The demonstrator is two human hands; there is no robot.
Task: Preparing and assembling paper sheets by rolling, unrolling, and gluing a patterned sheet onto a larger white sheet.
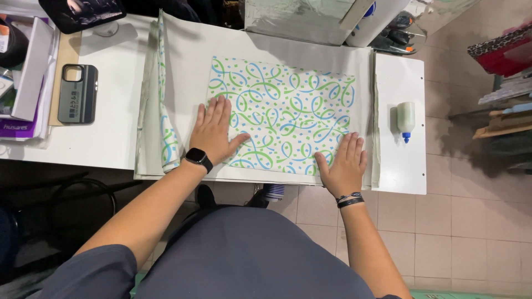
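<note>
Pressing two hands, one patterned sheet

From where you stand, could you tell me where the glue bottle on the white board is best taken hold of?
Grip the glue bottle around its pale round body, coming from above. It lies on its side on the white board, blue cap toward you, nothing touching it. The right hand is nearest, flat on the patterned paper.
</note>
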